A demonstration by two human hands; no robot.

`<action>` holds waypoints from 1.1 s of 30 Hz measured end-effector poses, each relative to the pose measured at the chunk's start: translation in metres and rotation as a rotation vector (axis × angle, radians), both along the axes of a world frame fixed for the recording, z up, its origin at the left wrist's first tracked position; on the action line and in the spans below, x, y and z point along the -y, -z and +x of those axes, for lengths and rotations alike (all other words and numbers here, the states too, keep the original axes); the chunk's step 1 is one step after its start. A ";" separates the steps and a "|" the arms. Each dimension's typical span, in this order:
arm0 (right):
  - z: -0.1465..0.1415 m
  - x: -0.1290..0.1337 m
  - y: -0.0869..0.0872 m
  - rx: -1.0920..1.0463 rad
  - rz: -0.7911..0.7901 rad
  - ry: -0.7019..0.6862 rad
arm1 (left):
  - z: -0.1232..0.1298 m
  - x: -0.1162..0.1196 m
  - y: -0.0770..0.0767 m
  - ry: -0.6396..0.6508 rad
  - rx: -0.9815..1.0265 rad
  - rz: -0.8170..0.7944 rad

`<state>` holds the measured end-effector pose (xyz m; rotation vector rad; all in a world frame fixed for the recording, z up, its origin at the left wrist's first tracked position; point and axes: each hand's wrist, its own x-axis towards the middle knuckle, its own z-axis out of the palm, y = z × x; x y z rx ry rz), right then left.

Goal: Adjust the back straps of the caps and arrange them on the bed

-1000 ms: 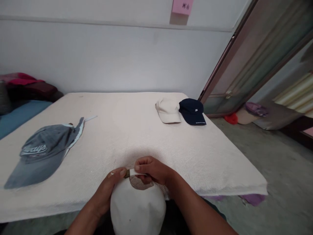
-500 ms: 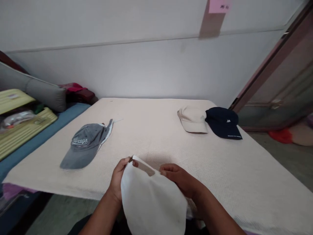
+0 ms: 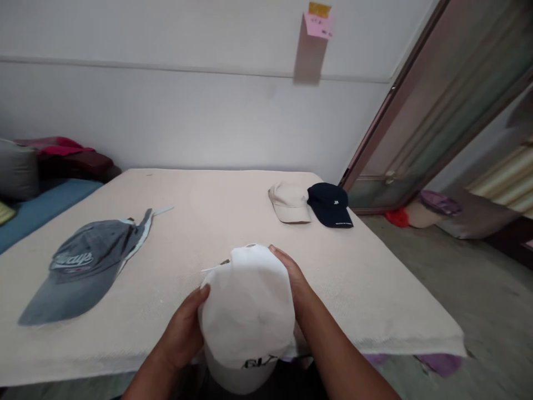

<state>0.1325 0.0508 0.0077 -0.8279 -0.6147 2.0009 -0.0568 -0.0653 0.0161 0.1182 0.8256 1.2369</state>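
one white baseball cap (image 3: 247, 308) is held at the near edge of a pale cloth (image 3: 220, 216), left hand (image 3: 186, 326) gripping one side, right hand (image 3: 295, 278) the other; a gray baseball cap (image 3: 97, 272) lies left.

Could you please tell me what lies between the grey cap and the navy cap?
In the head view, the beige cap lies between the grey cap and the navy cap, beside the latter.

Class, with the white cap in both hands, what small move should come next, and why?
Perhaps lower the white cap onto the pale cover: the left hand and right hand hold its sides, and the gray cap, beige cap and navy cap rest there.
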 end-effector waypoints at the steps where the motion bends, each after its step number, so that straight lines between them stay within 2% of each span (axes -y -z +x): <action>1: 0.000 -0.001 0.003 -0.002 -0.003 -0.008 | 0.000 -0.002 0.000 -0.021 -0.013 -0.005; 4: -0.003 -0.002 0.009 -0.015 -0.036 -0.052 | -0.006 -0.013 -0.001 -0.102 0.007 0.049; 9: -0.007 0.012 0.002 -0.056 -0.059 -0.275 | -0.032 -0.035 0.003 -0.249 0.134 0.277; 13: -0.006 0.025 0.000 -0.088 0.086 -0.321 | -0.060 -0.046 0.014 -0.316 0.301 0.521; 16: -0.008 0.028 0.011 -0.155 0.158 -0.472 | -0.082 -0.050 0.021 -0.347 0.369 0.613; 19: -0.015 0.026 0.024 -0.147 0.151 -0.535 | -0.093 -0.051 0.023 -0.427 0.301 0.539; 26: -0.031 0.012 0.038 -0.129 0.153 -0.334 | -0.078 -0.049 0.016 -0.616 0.093 0.284; 30: -0.037 -0.002 0.042 -0.137 0.153 -0.233 | -0.064 -0.052 0.019 -0.575 0.087 0.064; 33: -0.041 -0.023 0.039 -0.165 0.157 -0.145 | -0.055 -0.054 0.018 -0.510 0.105 -0.001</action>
